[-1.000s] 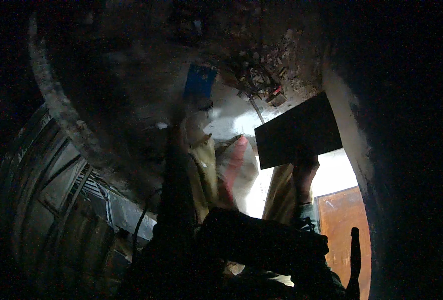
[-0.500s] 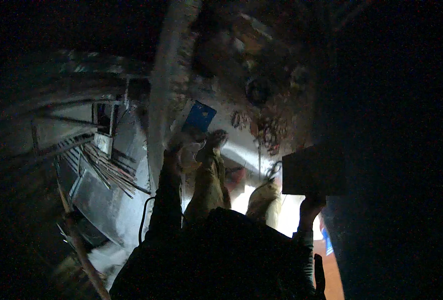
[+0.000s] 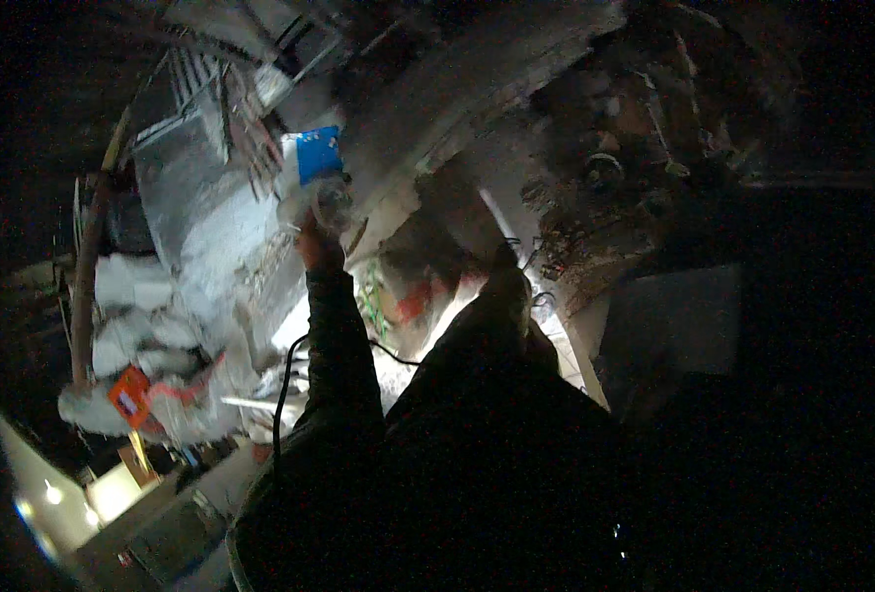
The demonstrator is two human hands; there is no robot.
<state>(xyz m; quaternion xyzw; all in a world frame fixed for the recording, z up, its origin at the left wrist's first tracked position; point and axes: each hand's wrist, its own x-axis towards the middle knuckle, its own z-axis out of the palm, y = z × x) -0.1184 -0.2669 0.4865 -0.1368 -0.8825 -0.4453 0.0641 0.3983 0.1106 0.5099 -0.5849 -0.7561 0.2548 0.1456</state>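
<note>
Blue and flat, a rectangular panel [image 3: 319, 154] lies just beyond the left hand [image 3: 320, 247] — curled around a blurred, roundish greyish thing [image 3: 332, 201] — the right hand's state, in darkness, untellable.

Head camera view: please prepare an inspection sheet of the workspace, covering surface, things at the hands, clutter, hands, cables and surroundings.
Surface: pale ground, unevenly lit.
Job's things: blue flat thing and blurred round thing, both just beyond the left hand; grey rectangular panel at the right.
Clutter: pale sacks and an orange-red item at left; loose debris at upper right.
Hands: left raised ahead, its grip too blurred to tell; right not visible.
Cables: black cord curving beside the left sleeve; its type is unclear.
Surroundings: mostly dark; small bright lights at lower left.
</note>
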